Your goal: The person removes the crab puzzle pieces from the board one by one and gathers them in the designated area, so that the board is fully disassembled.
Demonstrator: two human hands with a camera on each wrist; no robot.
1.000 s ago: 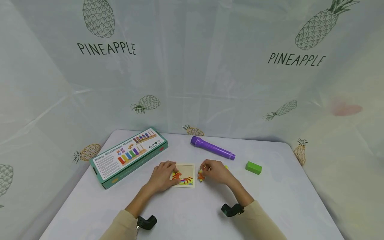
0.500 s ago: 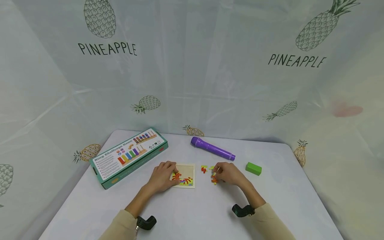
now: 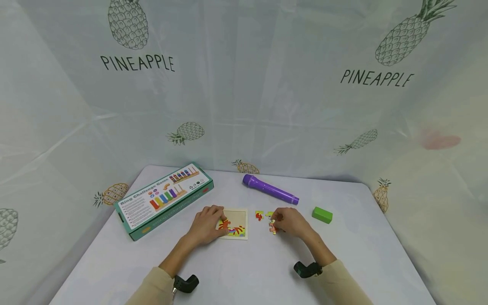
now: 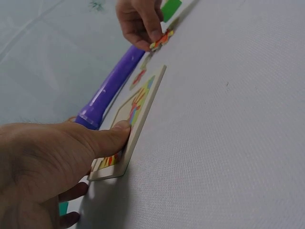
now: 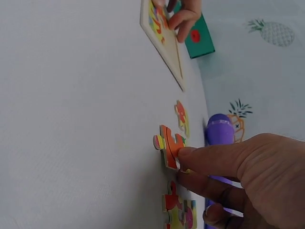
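While the left hand (image 3: 206, 225) grips a puzzle tray (image 3: 236, 215), the right hand (image 3: 292, 222) pinches an orange piece (image 5: 169, 149)

Partly filled, the tray lies on a white table (image 3: 236, 273), its left side between thumb and fingers. To its right lies a loose red-and-yellow piece (image 3: 259, 215); behind rests a purple microphone (image 3: 270, 189).

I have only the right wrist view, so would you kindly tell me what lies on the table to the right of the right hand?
Observer: The head view shows a green block lying there.
Operator: Thank you. My picture crops the left hand; where is its thumb?
Observer: In the left wrist view, it rests on top of the puzzle tray.
Operator: And what title is on the teal box?
Observer: In the head view, it reads "Ring Challenge Game".
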